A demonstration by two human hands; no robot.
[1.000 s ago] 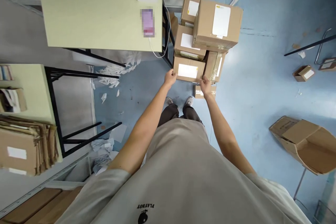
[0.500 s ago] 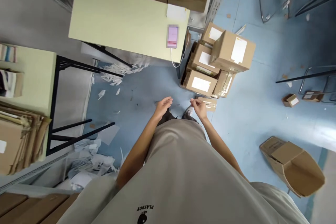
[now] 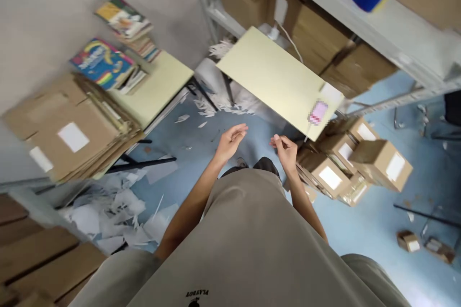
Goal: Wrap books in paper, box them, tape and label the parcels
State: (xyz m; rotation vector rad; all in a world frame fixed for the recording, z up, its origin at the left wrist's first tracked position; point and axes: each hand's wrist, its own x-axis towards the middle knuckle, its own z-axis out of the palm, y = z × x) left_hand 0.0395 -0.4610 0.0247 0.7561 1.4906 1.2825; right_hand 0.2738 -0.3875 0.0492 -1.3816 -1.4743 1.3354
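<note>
My left hand [image 3: 231,143] hangs in the air in front of my body, open, its fingers stretched towards the right and nothing in it. Across from it, my right hand [image 3: 287,152] is also raised, with the fingers loosely bent and slightly apart; I see nothing in it. Neither hand touches anything. The pale yellow table [image 3: 273,79] lies ahead, its near right corner closest to my right hand. On it rests a blurred pink phone-like device [image 3: 318,112] with a white cable.
Stacked cardboard boxes [image 3: 329,177] stand on the floor at right. Another table [image 3: 169,79] at left carries books [image 3: 104,62] and flattened cardboard [image 3: 72,124]. Scattered paper [image 3: 118,211] lies at lower left. A grey shelf [image 3: 399,33] spans the upper right.
My view has swung left, so the tables and boxes sit farther right and the books and shelf have come into view. Both hands stay raised and apart, free of objects.
</note>
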